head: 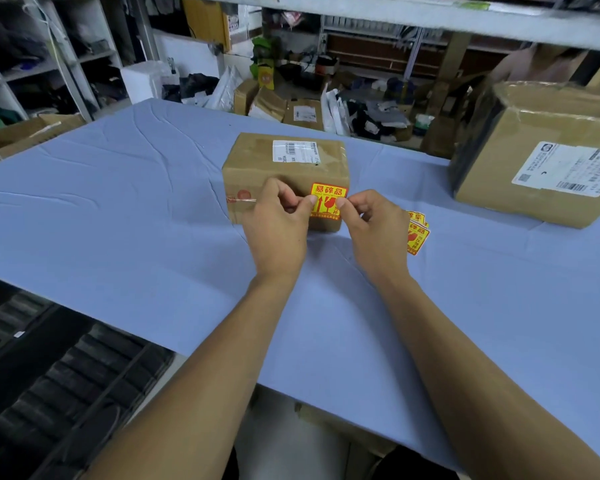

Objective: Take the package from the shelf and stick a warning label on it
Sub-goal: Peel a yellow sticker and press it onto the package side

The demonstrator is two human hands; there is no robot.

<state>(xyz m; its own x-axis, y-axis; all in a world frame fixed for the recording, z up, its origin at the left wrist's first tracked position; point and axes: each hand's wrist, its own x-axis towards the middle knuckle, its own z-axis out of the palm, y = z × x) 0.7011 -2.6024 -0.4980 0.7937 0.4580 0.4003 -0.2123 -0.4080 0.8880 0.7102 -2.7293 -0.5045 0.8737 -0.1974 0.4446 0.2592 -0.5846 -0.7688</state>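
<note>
A small brown cardboard package (pixel 257 161) with a white shipping label on top sits on the blue-covered table (pixel 118 202). A yellow and red warning label (pixel 327 199) is in front of the package's near face. My left hand (pixel 278 223) pinches the label's left edge and my right hand (pixel 374 226) pinches its right edge. Whether the label touches the cardboard I cannot tell. More warning labels (pixel 417 233) lie in a small pile just right of my right hand.
A larger cardboard box (pixel 541 157) wrapped in clear tape stands at the table's right. Behind the table are shelves, loose parcels and bags. A metal shelf beam (pixel 430 15) runs overhead. Dark crates sit on the floor at lower left.
</note>
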